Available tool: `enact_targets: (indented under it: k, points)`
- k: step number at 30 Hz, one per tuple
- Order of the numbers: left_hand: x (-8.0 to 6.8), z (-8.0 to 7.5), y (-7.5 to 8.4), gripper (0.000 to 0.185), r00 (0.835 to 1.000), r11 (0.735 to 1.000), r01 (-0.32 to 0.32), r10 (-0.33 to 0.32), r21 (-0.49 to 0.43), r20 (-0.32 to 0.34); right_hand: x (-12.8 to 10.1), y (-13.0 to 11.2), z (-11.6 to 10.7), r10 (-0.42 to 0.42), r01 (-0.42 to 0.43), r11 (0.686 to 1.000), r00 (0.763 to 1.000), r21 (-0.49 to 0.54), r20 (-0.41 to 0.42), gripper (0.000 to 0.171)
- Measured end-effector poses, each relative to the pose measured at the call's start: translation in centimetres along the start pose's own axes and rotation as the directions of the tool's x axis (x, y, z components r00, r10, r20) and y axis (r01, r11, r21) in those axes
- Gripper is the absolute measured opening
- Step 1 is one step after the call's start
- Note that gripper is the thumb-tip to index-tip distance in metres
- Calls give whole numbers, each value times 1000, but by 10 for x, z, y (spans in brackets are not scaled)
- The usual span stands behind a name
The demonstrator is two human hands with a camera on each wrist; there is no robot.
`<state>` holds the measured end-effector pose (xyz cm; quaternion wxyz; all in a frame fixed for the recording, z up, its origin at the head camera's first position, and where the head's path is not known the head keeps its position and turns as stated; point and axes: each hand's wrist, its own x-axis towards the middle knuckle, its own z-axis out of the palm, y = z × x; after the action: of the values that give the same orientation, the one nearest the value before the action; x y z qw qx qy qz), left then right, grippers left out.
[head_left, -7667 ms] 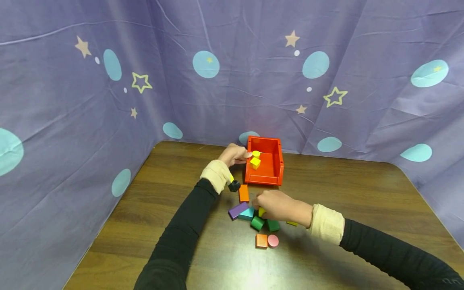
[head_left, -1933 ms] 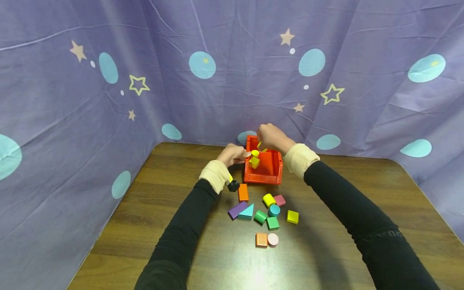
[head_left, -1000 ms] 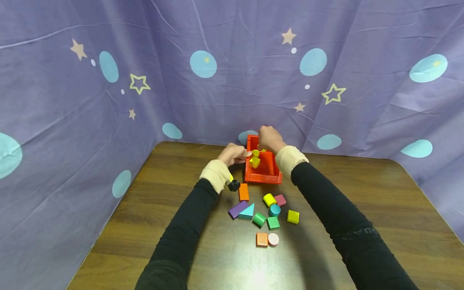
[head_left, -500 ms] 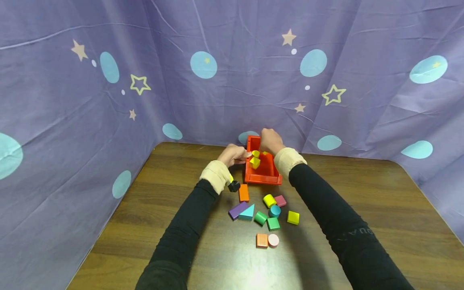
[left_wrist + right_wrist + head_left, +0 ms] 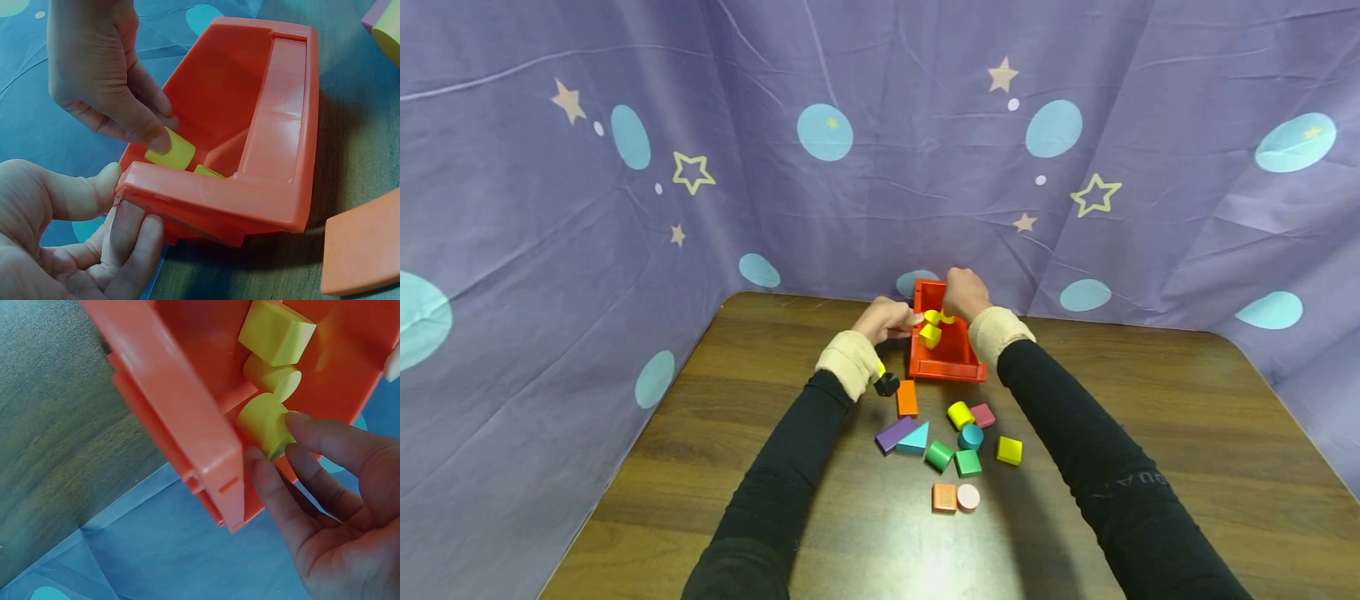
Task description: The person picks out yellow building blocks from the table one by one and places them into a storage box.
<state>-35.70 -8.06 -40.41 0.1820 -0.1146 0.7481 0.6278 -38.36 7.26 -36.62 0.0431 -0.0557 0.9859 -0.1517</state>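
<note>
A red plastic bin [image 5: 946, 365] stands at the back of the wooden table. My left hand [image 5: 910, 319] grips its left rim, thumb [image 5: 94, 187] on the corner and fingers [image 5: 134, 240] under the wall. My right hand [image 5: 951, 310] reaches into the bin from the far side and pinches a rounded yellow block [image 5: 264, 422] against the inner wall. In the left wrist view that yellow block [image 5: 172, 150] sits under the right fingertips. Two more yellow blocks lie in the bin, a cube [image 5: 275, 331] and a cylinder [image 5: 272, 375].
Several loose blocks lie in front of the bin: an orange slab [image 5: 907, 398], purple bar [image 5: 893, 434], teal triangle [image 5: 916, 439], yellow cylinder [image 5: 958, 414], yellow cube [image 5: 1009, 450], orange cube [image 5: 943, 497] and pink disc [image 5: 968, 497]. Purple curtain [image 5: 850, 208] closes three sides.
My right hand left the loose pile, carried a yellow block over the bin and has sunk slightly into it in the last second. The left hand has stayed on the rim.
</note>
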Motion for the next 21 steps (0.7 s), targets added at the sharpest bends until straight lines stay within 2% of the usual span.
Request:
enact_targets:
  k: [5, 11, 17, 21]
  points:
    - [1, 0, 0, 16, 1000, 1000, 5, -5, 7, 2, -2, 1, -3, 30, -30, 1000, 999, 8, -17, 28]
    - [1, -1, 0, 8, 1000, 1000, 12, -12, 7, 5, -2, 3, -4, 40, -40, 999, 999, 8, -11, 28]
    - [1, -1, 0, 13, 1000, 1000, 4, -4, 0, 10, 0, 3, -3, 44, -44, 999, 999, -11, -11, 24]
    - [0, -1, 1, 10, 1000, 1000, 10, -10, -4, 7, 0, 2, -2, 45, -45, 999, 999, -16, -25, 23]
